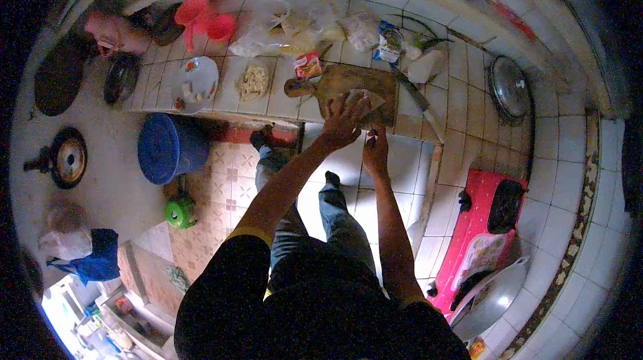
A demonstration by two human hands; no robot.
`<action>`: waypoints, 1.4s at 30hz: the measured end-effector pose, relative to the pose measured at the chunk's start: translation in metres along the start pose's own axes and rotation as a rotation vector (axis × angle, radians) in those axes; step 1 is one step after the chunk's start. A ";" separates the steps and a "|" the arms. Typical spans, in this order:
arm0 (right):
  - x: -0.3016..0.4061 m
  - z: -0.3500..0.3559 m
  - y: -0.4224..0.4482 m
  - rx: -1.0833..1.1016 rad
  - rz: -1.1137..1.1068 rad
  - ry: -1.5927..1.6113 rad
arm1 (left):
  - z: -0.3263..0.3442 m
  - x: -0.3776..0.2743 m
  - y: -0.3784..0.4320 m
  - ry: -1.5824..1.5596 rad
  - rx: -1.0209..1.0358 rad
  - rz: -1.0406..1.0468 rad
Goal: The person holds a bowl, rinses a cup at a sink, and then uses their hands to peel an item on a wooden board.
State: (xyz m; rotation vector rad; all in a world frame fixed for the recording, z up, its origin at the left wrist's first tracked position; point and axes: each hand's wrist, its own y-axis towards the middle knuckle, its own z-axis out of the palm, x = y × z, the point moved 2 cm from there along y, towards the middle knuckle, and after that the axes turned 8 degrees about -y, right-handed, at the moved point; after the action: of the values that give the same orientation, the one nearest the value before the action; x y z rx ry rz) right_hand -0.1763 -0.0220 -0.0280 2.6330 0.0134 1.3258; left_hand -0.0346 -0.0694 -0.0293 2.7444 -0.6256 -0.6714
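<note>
A wooden chopping board (329, 101) with a short handle lies on the tiled counter. On it rests a thin, pale, pointed sheet (370, 100), possibly a wrapper, partly covered by my left hand (344, 118). The fingers of that hand are spread over the sheet. My right hand (376, 149) is at the board's front edge, fingers curled in; whether they pinch the sheet is too dark to tell. Left of the board, a shredded pale food (253, 82) lies on a flat surface. A white floral plate (203, 71) bears a few pale pieces.
A red packet (307, 65) touches the board's back edge. Plastic bags (311, 26), a blue packet (389, 43) and red plastic ware (193, 11) line the wall. A pink stove (469, 209) with a metal wok (495, 299) stands right. A blue bucket (159, 149) is lower left.
</note>
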 end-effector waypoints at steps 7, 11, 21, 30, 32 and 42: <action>0.004 0.005 -0.003 0.034 0.023 -0.022 | -0.004 0.004 -0.006 0.008 -0.029 -0.006; -0.006 0.003 -0.006 0.045 0.013 -0.001 | -0.006 0.000 -0.004 0.026 -0.023 0.013; -0.005 0.004 -0.006 0.104 0.165 0.111 | 0.001 0.005 -0.005 0.048 0.046 -0.010; -0.009 0.013 -0.010 -0.021 0.094 0.172 | -0.001 0.004 -0.007 0.005 -0.033 0.005; -0.011 0.014 -0.009 -0.016 0.080 0.134 | 0.000 0.004 -0.007 0.003 -0.088 0.013; 0.000 0.011 -0.006 -0.017 0.101 0.067 | 0.005 0.005 -0.006 -0.083 -0.162 0.001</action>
State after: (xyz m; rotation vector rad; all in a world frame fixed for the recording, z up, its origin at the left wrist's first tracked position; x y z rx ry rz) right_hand -0.1670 -0.0175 -0.0355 2.6053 -0.1221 1.4382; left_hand -0.0315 -0.0670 -0.0375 2.5779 -0.5637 -0.8028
